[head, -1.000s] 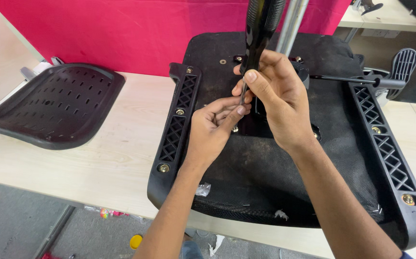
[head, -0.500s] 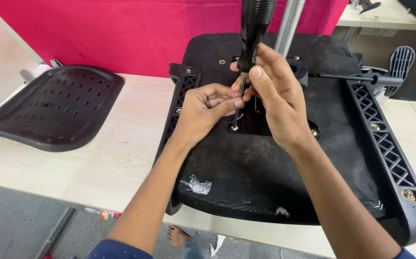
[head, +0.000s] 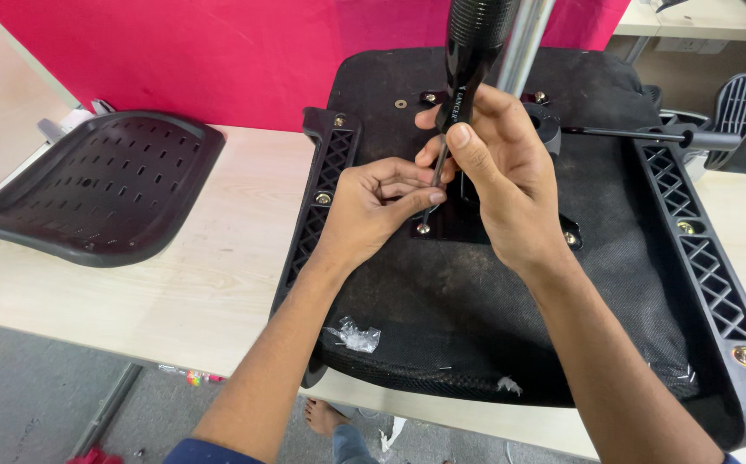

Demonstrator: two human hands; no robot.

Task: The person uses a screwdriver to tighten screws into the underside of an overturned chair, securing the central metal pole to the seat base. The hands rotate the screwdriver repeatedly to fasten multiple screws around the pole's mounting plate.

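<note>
A: Right hand (head: 502, 185)?
B: Clenched on the black ribbed-handle screwdriver (head: 467, 51), held upright; tip on a silver screw (head: 424, 228) in the black metal plate.
A: Left hand (head: 373, 210)?
B: Fingers pinching the screwdriver's shaft just above the screw.
A: Where's all that?
B: On the upturned black fabric office-chair seat (head: 510, 301), lying on the light wood counter (head: 210, 258). Black perforated plastic backrest (head: 98, 193) lies well to the left.

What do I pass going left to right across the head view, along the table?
Perforated black chair back → left arm bracket of the upturned seat → left hand steadying the driver's shaft → right hand on the black screwdriver → right arm bracket.
</note>
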